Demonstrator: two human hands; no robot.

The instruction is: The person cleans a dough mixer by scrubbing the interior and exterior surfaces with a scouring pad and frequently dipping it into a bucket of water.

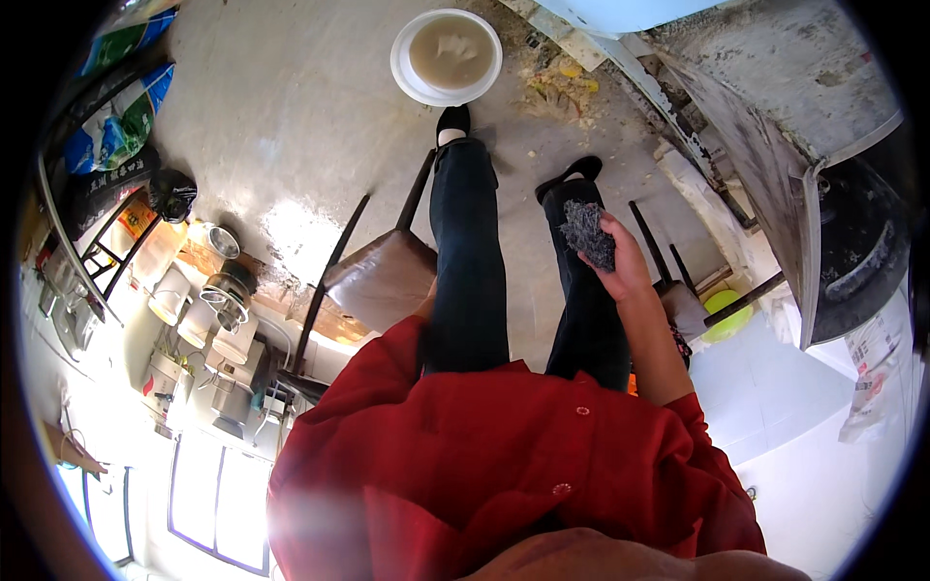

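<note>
My right hand (625, 266) is raised beside my right thigh, its fingers closed round a dark grey shaggy rag (588, 235). The rag is bunched up and sticks out past the fingertips. Of my left hand (426, 302) only a sliver of skin shows below the red sleeve, at the outer side of my left leg near a brown-seated chair (383, 279); its fingers are hidden. On the floor in front of my left foot stands a white basin (398, 68) of cloudy brownish water (450, 53).
Crumbly debris (562, 92) with yellowish bits lies right of the basin. A worn panel (775, 184) and a black round thing (857, 252) stand at the right. A yellow-green round object (728, 317) sits behind a second chair (686, 308). Pots (228, 290) and bags crowd the left.
</note>
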